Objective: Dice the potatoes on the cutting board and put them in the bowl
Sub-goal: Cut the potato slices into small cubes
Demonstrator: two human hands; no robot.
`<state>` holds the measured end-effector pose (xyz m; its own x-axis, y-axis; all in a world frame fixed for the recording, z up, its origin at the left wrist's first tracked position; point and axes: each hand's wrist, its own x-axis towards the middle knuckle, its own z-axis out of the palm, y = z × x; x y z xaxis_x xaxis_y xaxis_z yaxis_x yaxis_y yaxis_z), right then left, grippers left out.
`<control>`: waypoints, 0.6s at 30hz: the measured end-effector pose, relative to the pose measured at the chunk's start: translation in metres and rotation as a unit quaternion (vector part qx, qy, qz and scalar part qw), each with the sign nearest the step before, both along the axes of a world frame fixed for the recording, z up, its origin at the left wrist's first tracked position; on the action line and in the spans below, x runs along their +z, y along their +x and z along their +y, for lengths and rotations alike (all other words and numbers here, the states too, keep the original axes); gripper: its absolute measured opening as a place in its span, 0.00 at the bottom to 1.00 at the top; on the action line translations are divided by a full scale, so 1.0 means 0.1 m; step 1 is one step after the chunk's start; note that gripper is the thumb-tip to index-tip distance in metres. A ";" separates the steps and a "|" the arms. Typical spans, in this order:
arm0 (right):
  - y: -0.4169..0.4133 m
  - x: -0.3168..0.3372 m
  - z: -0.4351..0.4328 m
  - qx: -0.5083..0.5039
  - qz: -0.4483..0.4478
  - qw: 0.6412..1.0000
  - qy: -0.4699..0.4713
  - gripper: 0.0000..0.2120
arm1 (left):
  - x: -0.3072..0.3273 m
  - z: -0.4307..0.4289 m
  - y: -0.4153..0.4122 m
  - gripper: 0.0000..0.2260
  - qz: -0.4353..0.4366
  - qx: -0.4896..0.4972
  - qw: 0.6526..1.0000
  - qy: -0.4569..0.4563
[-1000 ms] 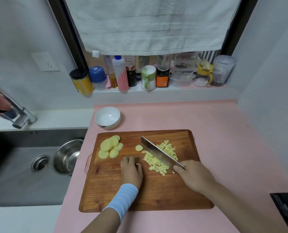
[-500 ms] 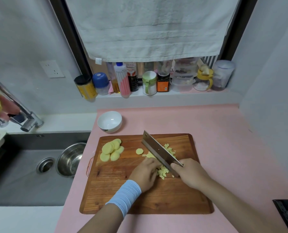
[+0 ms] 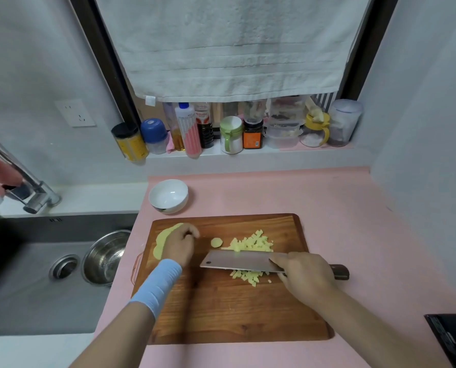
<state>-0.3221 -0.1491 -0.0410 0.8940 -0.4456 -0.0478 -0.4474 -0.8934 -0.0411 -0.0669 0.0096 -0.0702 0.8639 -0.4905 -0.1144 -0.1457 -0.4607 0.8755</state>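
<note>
A wooden cutting board (image 3: 221, 309) lies on the pink counter. A pile of diced potato (image 3: 250, 244) sits at its middle right, partly hidden by the cleaver (image 3: 237, 260), whose blade lies nearly flat and points left. My right hand (image 3: 303, 277) grips the cleaver at its handle. A single potato slice (image 3: 216, 242) lies just left of the dice. My left hand (image 3: 180, 244) covers the stack of potato slices (image 3: 163, 239) at the board's far left, fingers curled over them. A white bowl (image 3: 168, 196) stands empty behind the board's far left corner.
A sink (image 3: 22, 274) on the left holds a steel bowl (image 3: 104, 257); a faucet (image 3: 25, 187) stands above it. Bottles and jars (image 3: 221, 131) line the window sill under a hanging towel. A dark object (image 3: 452, 338) sits at the lower right counter edge.
My left hand moved from the diced pile leftward onto the slice stack. The cleaver swung from pointing away to lying crosswise over the dice.
</note>
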 end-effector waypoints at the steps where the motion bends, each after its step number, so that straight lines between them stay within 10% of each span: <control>1: 0.02 0.02 0.02 0.005 0.013 1.000 -0.001 0.10 | 0.06 -0.05 -0.04 0.13 0.015 -0.071 0.997 0.021; 6: 0.09 0.07 0.08 0.017 0.040 0.999 -0.004 0.03 | 0.10 -0.32 -0.28 0.19 0.038 -0.294 0.936 0.191; 18: 0.02 -0.01 0.04 -0.060 0.003 0.994 0.096 0.15 | -0.16 -0.25 0.32 0.22 -0.007 -0.090 0.992 0.089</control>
<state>-0.3197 -0.1447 -0.0417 0.8345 -0.5311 -0.1469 -0.5509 -0.8097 -0.2021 -0.0351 -0.0153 -0.0858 0.7657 -0.6108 -0.2016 -0.2518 -0.5731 0.7799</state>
